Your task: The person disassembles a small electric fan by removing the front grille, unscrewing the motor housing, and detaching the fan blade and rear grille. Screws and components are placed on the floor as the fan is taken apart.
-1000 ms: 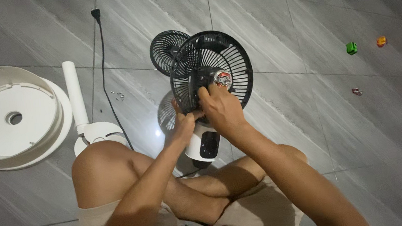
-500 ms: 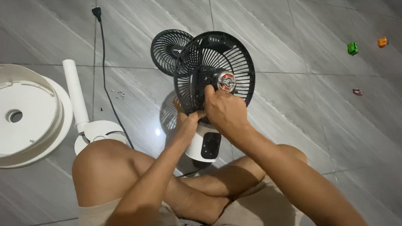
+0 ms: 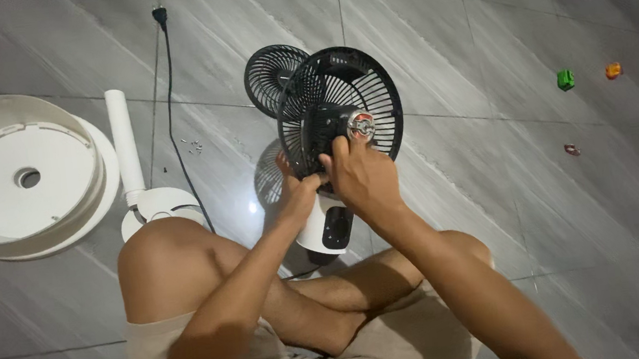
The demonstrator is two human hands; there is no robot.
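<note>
Right now both hands are gripping the black rear fan grille point(image 3: 342, 94), held upright above the crossed legs w/ its white motor housing point(image 3: 323, 230). Left hand point(image 3: 297, 194) fingers are clamped on the grille's lower edge; right hand point(image 3: 363, 176) fingers are pinching near the hub. Second grille point(image 3: 268, 70) is lying just behind.

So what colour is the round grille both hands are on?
Black, clearest in the head view: fan grille.

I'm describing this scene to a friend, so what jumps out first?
The black fan grille at centre, gripped by the left hand and the right hand above a white motor body. At far left lies a big white round base on the grey tiled floor.
</note>
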